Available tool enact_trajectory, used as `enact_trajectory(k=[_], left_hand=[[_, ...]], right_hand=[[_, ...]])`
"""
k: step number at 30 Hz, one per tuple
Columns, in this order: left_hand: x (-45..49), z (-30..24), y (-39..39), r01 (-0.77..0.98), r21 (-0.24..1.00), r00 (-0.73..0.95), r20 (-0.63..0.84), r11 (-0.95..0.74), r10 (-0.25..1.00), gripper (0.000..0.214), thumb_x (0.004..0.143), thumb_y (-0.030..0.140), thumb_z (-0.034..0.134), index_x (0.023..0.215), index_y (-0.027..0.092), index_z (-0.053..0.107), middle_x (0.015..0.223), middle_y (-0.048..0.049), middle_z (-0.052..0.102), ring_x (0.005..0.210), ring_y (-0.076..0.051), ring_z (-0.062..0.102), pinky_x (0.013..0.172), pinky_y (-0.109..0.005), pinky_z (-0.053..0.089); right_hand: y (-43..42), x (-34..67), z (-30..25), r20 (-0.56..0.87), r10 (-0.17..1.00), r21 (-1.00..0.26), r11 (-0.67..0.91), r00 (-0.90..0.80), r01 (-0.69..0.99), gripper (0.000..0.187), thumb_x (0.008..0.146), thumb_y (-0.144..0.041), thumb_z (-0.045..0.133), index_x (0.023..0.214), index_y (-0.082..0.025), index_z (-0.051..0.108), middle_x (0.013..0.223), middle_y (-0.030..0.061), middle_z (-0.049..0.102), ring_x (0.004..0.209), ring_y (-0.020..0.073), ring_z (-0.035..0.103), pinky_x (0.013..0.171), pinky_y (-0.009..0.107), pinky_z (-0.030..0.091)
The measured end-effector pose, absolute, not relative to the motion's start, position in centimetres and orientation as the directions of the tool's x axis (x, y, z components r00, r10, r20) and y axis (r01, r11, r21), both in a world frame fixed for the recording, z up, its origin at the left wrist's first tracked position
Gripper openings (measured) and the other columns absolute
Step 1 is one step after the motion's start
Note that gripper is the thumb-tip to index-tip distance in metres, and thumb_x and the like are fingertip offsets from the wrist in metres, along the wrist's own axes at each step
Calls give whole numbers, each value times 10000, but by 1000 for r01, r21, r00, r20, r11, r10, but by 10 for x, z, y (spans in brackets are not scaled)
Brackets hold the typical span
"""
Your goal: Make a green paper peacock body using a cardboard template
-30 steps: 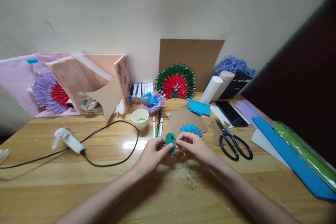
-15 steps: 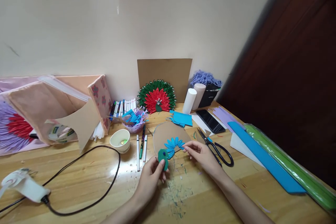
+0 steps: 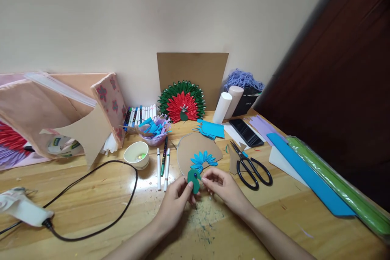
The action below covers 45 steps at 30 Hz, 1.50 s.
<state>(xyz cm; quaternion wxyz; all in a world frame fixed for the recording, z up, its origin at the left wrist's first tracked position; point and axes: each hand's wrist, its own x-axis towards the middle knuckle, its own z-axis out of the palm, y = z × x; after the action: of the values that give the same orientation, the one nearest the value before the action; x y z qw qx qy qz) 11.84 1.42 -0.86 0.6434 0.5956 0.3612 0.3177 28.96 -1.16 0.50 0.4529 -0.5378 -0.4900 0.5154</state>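
On the wooden table (image 3: 289, 219), just before the blue petal fan (image 3: 203, 159), your left hand (image 3: 176, 200) pinches the green cut-out (image 3: 193, 180) upright, face toward you, while your right hand (image 3: 224, 187) closes its fingertips on the right edge, apparently steadying it.

Both hands (image 3: 199, 193) pinch a small green cutout (image 3: 193, 180) above the wooden table (image 3: 91, 211), near black scissors (image 3: 250, 166).

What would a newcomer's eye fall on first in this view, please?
Probably the red and green paper fan propped against the cardboard at the back wall, the brightest thing there. Next, at the front centre, the left hand pinches a small green paper piece with the right hand close beside it, just before a blue petal fan. Black scissors lie to the right.
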Motion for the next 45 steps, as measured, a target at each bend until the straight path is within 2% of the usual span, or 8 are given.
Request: enact_trajectory(k=[6,16,21,26,32,37,41,45], left_hand=[[118,-5,12,68,996,562,-80,51,823,311,897,400,454,798,131,574,749,-40,592,647,-136,552,663,-262,441],[118,-5,12,102,991,600,-135,92,789,369,883,453,456,758,129,581,656,-35,599,593,-128,520,598,-234,401],[118,-4,12,136,988,550,-136,73,824,383,904,476,390,835,151,581,649,-20,590,566,-130,490,561,-227,367],[119,0,12,196,980,600,-96,-29,794,377,912,450,384,749,162,564,638,-17,595,610,-150,498,612,-244,372],[119,1,10,262,962,630,-112,-74,768,381,911,440,380,755,161,586,634,-25,614,610,-159,525,618,-248,369],[119,5,8,299,937,656,-64,-181,752,409,915,428,374,649,175,554,633,-25,632,650,-169,548,665,-249,365],[119,7,8,297,940,659,-74,-168,749,414,916,433,368,651,176,555,636,-26,633,668,-172,554,667,-248,365],[119,5,9,259,962,654,-104,-93,749,395,913,439,372,707,170,575,636,-18,624,636,-159,537,634,-238,365]], right_hand=[[-12,289,9,-124,991,-992,-123,-50,31,323,726,-465,661,688,-165,551,642,-9,544,587,119,488,568,248,387],[-4,303,6,-152,982,-988,-153,112,-6,419,668,-569,666,679,-166,552,617,-8,549,539,109,472,519,242,387],[-3,308,7,-160,987,-987,-160,31,-2,412,675,-556,673,687,-163,548,615,-14,560,528,95,470,534,236,386],[-7,301,8,-126,990,-992,-124,-69,31,396,718,-546,641,695,-159,559,640,-8,561,555,103,488,561,244,404],[-6,297,4,-112,992,-994,-112,-56,-2,407,728,-547,628,822,-153,600,656,-20,548,571,105,500,558,235,412],[-7,295,5,-151,985,-989,-151,-86,3,417,681,-553,672,716,-145,590,622,-19,559,551,101,493,555,237,402],[-9,297,5,-125,990,-992,-125,-71,3,404,672,-538,690,706,-145,600,632,-16,569,561,101,498,563,234,395],[-8,302,3,-174,982,-983,-178,-74,-41,396,706,-536,657,716,-143,618,608,-21,564,545,96,496,557,228,382]])
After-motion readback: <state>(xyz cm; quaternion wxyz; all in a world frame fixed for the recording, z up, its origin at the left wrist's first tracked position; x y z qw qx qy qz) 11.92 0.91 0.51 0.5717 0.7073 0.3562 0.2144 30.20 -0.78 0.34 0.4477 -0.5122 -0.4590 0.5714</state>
